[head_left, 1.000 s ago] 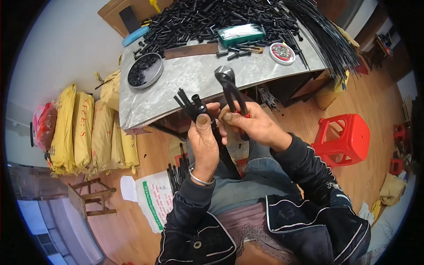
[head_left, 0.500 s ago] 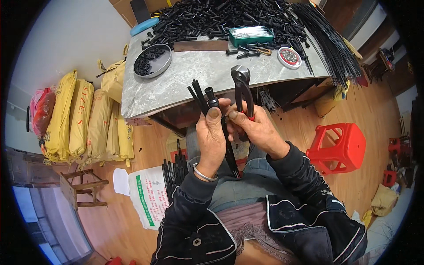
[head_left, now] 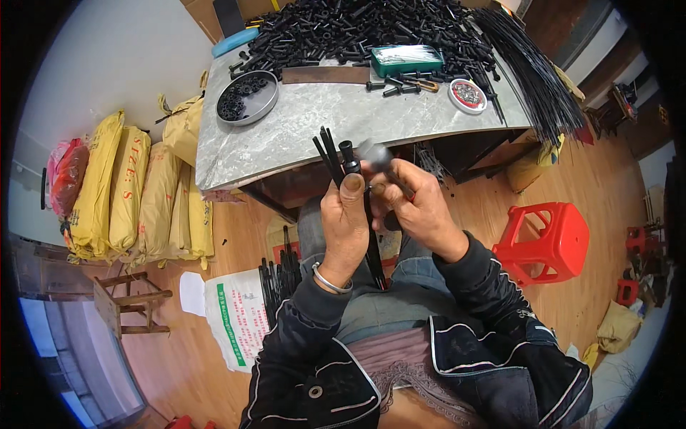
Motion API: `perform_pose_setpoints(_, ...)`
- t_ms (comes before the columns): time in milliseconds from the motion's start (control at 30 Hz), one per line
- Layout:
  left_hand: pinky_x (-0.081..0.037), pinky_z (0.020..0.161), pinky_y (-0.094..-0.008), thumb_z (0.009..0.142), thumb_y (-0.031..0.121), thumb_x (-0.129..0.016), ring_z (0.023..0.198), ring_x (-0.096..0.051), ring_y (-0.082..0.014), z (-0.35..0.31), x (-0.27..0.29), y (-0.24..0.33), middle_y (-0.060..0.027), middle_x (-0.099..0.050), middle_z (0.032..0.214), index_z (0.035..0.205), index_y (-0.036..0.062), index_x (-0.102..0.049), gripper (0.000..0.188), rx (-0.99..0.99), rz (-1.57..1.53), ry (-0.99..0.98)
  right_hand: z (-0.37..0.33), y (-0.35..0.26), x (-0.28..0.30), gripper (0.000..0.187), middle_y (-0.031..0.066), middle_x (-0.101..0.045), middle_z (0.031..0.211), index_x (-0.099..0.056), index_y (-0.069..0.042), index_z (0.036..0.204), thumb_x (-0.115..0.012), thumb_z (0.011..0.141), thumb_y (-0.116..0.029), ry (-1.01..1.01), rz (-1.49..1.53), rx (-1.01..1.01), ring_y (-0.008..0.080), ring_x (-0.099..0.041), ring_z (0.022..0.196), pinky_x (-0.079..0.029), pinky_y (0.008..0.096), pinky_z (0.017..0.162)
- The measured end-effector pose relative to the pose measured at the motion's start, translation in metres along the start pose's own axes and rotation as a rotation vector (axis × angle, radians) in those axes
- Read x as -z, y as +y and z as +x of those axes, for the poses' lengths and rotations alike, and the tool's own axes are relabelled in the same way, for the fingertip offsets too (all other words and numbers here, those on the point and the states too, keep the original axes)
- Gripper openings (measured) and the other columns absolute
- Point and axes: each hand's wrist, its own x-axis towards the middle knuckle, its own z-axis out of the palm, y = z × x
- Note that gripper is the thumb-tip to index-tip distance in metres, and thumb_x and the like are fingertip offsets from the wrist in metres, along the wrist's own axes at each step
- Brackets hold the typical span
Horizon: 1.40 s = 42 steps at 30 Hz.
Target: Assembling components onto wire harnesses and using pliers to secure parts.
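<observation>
The person's left hand [head_left: 344, 218] stays tight around a bunch of black rods [head_left: 330, 159] above the lap, near the counter [head_left: 314, 129], while the right hand [head_left: 414, 204] has tipped its pliers [head_left: 375, 154], maybe onto a rod end.

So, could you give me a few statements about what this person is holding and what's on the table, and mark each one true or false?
1. The left hand holds a bundle of thin black rods. True.
2. The right hand rests flat on the table. False: it is raised in front of the table, gripping a blurred metal tool.
3. A round metal tray of black ring-shaped parts sits on the table's left part. True.
4. The stool on the floor is blue. False: it is red.
5. Yellow sacks stand left of the table. True.
</observation>
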Motion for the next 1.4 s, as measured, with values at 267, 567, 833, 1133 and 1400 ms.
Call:
perform_pose_setpoints(267,-0.039,0.044,-0.0221,0.094,0.059,-0.040,0.052,-0.050,-0.0084,0.004,0.006,0.004,-0.0023,-0.054,0.066,0.099,-0.0018,-0.059,0.064,0.087,-0.027,-0.099,0.008,-0.031,0.022,0.028,0.0098,-0.064,0.076,-0.055,0.004,0.117,-0.052,0.094,-0.012,-0.264,0.031,-0.173,0.0146,-0.063,0.063,-0.051,0.0271,0.057)
perform_pose_setpoints(567,-0.037,0.041,-0.0210,0.093,0.063,-0.036,0.044,-0.047,-0.0068,0.015,0.014,-0.001,0.0012,-0.049,0.055,0.087,-0.0015,-0.062,0.070,0.193,-0.101,-0.104,-0.033,-0.041,0.062,0.031,0.0159,-0.063,0.104,-0.047,0.001,0.124,-0.049,0.098,-0.016,-0.622,-0.004,-0.474,0.0197,-0.065,0.087,-0.055,0.0307,0.070)
perform_pose_setpoints(833,-0.035,0.040,-0.0198,0.093,0.064,-0.034,0.043,-0.046,-0.0067,0.011,0.005,0.002,0.0013,-0.048,0.053,0.085,-0.0012,-0.062,0.071,0.199,-0.030,-0.161,-0.031,-0.059,0.068,0.031,0.0093,-0.060,0.080,-0.049,0.002,0.112,-0.048,0.100,-0.026,-0.666,0.169,-0.803,0.0158,-0.062,0.064,-0.051,0.0290,0.055)
perform_pose_setpoints(1133,-0.032,0.037,-0.0241,0.091,0.067,-0.035,0.038,-0.038,-0.0090,0.014,0.000,0.000,0.0016,-0.038,0.048,0.080,0.0006,-0.056,0.070,0.212,-0.036,-0.102,-0.021,-0.069,0.059,0.034,0.0093,-0.060,0.076,-0.052,0.003,0.096,-0.045,0.101,-0.029,-0.701,-0.126,-0.819,0.0164,-0.063,0.064,-0.052,0.0285,0.054)
perform_pose_setpoints(1400,-0.031,0.036,-0.0234,0.090,0.068,-0.036,0.037,-0.036,-0.0081,0.018,0.002,-0.001,0.0020,-0.038,0.048,0.083,0.0017,-0.057,0.070,0.251,-0.111,-0.179,-0.014,-0.081,0.078,0.038,0.0095,-0.061,0.078,-0.047,0.003,0.117,-0.045,0.100,-0.031,-0.714,-0.041,-0.909,0.0172,-0.063,0.060,-0.055,0.0298,0.058)
